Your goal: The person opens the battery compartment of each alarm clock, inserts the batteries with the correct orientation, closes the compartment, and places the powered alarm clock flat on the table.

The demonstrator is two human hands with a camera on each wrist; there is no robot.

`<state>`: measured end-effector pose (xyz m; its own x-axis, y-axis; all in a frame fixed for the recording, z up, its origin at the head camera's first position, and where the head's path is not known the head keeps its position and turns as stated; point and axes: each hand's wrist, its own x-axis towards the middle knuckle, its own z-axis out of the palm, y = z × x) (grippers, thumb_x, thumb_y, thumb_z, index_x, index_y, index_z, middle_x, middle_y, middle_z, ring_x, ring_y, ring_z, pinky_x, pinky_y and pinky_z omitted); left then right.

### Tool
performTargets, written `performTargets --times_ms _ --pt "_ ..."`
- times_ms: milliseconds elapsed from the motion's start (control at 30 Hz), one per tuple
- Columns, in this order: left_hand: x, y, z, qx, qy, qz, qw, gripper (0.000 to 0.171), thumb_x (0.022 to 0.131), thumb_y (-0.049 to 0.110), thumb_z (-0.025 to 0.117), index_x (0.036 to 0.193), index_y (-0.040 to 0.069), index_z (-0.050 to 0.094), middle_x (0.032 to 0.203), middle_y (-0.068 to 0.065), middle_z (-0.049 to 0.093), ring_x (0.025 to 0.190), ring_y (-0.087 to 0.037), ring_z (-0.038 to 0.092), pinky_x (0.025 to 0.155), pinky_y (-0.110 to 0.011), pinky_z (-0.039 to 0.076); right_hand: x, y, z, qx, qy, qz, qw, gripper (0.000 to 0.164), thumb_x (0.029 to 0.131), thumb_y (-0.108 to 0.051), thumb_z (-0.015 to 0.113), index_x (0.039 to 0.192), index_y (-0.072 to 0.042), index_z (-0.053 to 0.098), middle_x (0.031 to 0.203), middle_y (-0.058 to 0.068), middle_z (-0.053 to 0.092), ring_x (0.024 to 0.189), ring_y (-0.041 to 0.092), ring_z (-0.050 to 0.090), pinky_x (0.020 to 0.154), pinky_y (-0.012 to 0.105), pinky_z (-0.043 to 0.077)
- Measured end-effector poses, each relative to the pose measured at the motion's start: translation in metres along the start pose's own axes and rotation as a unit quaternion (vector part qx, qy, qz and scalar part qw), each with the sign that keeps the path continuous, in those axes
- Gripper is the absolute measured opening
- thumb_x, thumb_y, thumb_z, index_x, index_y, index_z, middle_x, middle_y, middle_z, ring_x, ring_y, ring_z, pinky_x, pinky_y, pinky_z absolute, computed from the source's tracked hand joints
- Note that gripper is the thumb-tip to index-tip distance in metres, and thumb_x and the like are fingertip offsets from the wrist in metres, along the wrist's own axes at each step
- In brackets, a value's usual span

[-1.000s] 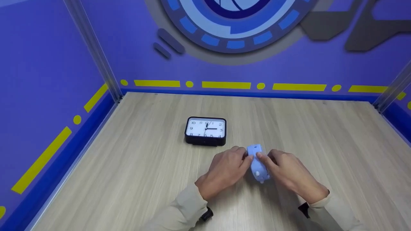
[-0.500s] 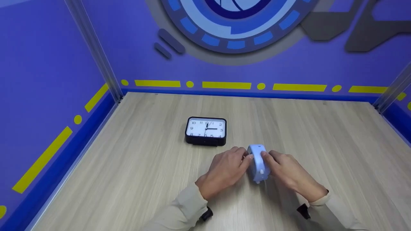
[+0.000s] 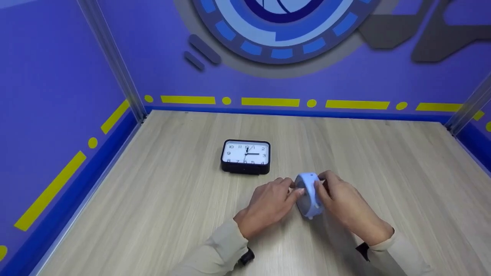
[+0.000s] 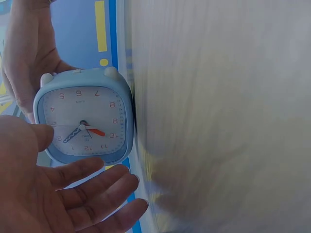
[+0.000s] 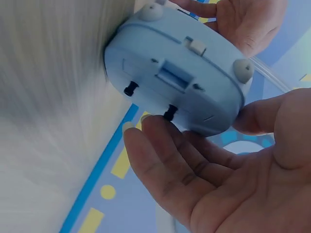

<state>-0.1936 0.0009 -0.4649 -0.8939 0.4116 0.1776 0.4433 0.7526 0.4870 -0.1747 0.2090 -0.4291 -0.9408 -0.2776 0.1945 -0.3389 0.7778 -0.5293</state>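
A light blue alarm clock (image 3: 309,195) stands on its side on the table, its small white feet toward the person. In the left wrist view its dial (image 4: 82,121) appears upside down; the right wrist view shows its back with black knobs (image 5: 130,88). My right hand (image 3: 345,205) holds the clock with the thumb on its side and bent fingers at its back. My left hand (image 3: 270,205) lies along the dial side, the thumb touching it and the other fingers loosely extended near the rim.
A black rectangular clock (image 3: 245,156) with a white dial stands farther back, left of the hands. The wood-grain table (image 3: 172,184) is bounded by blue-purple panels (image 3: 161,80) with yellow marks at the back and both sides.
The blue alarm clock has turned between the hands, so more of its dial faces left. My right fingers have shifted forward around its far end; the left hand has barely moved.
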Motion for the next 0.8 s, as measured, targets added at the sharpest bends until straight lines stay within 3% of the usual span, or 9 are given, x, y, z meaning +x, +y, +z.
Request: performTargets --times_ms 100,233,467,800 --pt "-0.0002 -0.0006 0.0002 -0.002 -0.001 0.000 1.0000 0.041 0.112 0.044 0.053 0.125 0.010 0.071 0.107 -0.002 0.071 0.083 -0.011 0.062 0.073 -0.033 0.053 -0.0004 -0.0013 0.0010 -0.018 0.021 -0.030 0.999 0.024 0.110 -0.012 0.058 0.126 0.007 0.058 0.092 0.008 0.067 0.071 0.013 0.060 0.060 0.033 0.052" --pt "-0.0007 -0.0009 0.0008 -0.001 -0.001 0.006 1.0000 0.039 0.111 0.043 0.056 0.125 0.010 0.070 0.106 -0.002 0.072 0.081 -0.010 0.060 0.071 -0.032 0.052 -0.0009 -0.0014 0.0015 -0.024 0.028 -0.036 0.999 0.024 0.109 -0.009 0.059 0.127 0.007 0.058 0.089 0.009 0.066 0.069 0.013 0.059 0.058 0.032 0.051" --pt "-0.0007 -0.0007 0.0007 0.005 -0.011 0.004 0.9999 0.042 0.109 0.047 0.058 0.123 0.010 0.071 0.101 -0.001 0.070 0.077 -0.009 0.057 0.067 -0.030 0.049 -0.0006 -0.0011 -0.0002 -0.018 0.012 -0.009 1.000 0.037 0.109 -0.027 0.064 0.126 0.005 0.058 0.083 0.004 0.063 0.068 0.014 0.057 0.060 0.035 0.049" --pt "-0.0011 0.0004 0.0016 0.043 -0.030 0.005 0.9986 0.040 0.105 0.051 0.064 0.110 0.012 0.072 0.084 0.006 0.058 0.073 -0.010 0.052 0.060 -0.029 0.042 0.0016 -0.0004 -0.0048 0.002 0.007 0.047 0.999 0.038 0.101 -0.018 0.067 0.126 0.008 0.054 0.085 0.008 0.064 0.066 0.017 0.059 0.055 0.031 0.048"
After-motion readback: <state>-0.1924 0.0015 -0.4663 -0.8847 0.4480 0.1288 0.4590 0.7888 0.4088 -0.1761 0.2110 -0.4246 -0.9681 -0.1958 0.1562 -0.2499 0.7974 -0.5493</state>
